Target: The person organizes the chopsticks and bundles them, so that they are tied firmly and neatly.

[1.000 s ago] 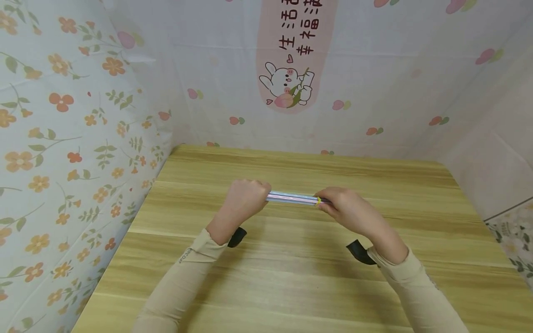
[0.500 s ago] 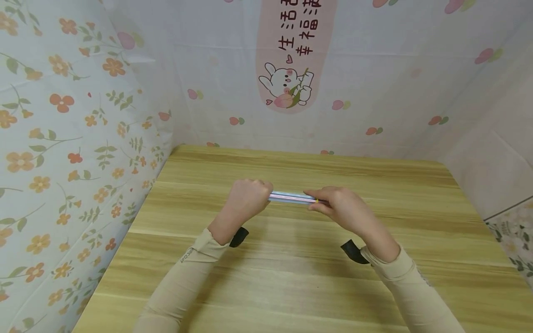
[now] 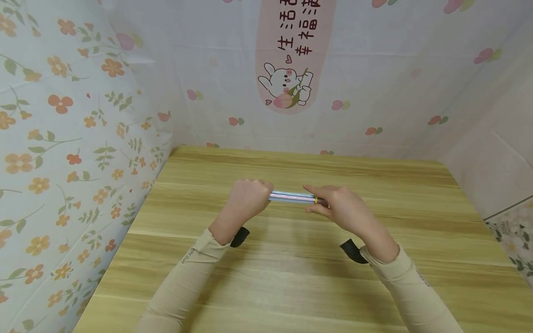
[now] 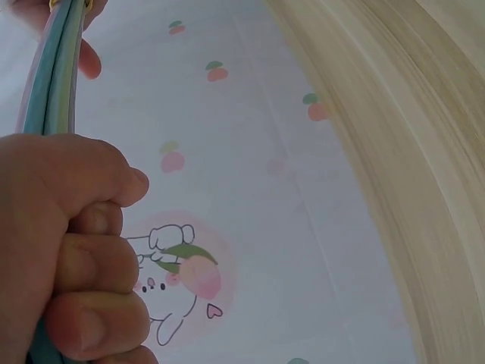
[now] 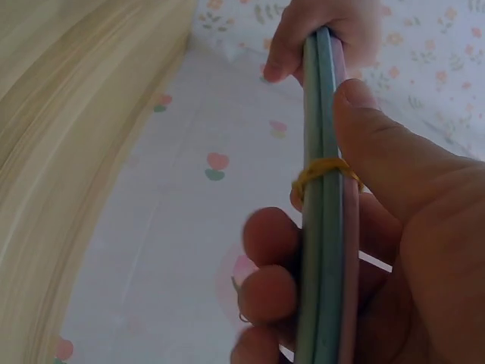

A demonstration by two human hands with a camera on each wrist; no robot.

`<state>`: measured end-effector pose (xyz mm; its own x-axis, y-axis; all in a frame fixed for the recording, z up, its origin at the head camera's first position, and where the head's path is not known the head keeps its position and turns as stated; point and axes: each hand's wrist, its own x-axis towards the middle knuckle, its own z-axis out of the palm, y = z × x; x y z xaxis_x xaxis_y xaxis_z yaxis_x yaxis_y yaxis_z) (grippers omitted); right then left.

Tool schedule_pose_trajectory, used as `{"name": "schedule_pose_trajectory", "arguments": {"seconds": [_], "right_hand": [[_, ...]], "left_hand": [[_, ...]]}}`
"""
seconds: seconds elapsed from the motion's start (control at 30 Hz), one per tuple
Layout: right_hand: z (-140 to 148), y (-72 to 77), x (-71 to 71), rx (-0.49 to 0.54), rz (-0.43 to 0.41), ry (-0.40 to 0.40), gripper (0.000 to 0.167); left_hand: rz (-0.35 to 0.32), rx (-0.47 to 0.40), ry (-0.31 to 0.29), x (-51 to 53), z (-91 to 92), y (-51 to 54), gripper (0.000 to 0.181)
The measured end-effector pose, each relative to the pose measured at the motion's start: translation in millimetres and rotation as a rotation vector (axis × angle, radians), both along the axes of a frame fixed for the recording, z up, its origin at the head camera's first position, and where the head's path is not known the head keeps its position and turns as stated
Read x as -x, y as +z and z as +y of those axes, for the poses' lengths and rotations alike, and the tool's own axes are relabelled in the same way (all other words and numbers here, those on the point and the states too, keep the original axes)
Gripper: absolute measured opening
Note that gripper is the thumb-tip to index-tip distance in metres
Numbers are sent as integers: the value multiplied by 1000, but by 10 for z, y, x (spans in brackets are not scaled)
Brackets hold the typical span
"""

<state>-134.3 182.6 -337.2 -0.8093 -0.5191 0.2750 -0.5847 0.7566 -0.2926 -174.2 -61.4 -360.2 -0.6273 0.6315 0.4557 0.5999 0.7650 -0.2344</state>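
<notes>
My right hand point(image 3: 349, 208) has shifted leftward, thumb point(image 5: 386, 140) past the yellow band point(image 5: 324, 168). The pastel bundle point(image 3: 291, 197) runs crosswise — left hand point(image 3: 250, 196) gripping one end, right fingers point(image 5: 269, 293) curled round the other, nearer the band.

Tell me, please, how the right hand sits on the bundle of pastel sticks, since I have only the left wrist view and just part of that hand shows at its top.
Observer: In the right wrist view, the right hand has its fingers curled behind the bundle, their tips showing on the other side.
Operator: Thank you; and where does its thumb reach?
Observer: Along the side of the sticks, its tip past the yellow band towards the left hand.
Operator: Lastly, are the forearms covered?
Observer: Yes, the head view shows beige sleeves on both.
</notes>
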Motion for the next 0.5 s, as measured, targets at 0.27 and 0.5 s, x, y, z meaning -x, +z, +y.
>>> {"name": "schedule_pose_trajectory", "arguments": {"seconds": [0.27, 0.5], "right_hand": [[125, 51, -30, 1, -65, -74, 38], [142, 71, -26, -25, -55, -82, 20]], "left_hand": [[15, -12, 0, 14, -13, 2, 47], [11, -26, -2, 20, -31, -24, 36]]}}
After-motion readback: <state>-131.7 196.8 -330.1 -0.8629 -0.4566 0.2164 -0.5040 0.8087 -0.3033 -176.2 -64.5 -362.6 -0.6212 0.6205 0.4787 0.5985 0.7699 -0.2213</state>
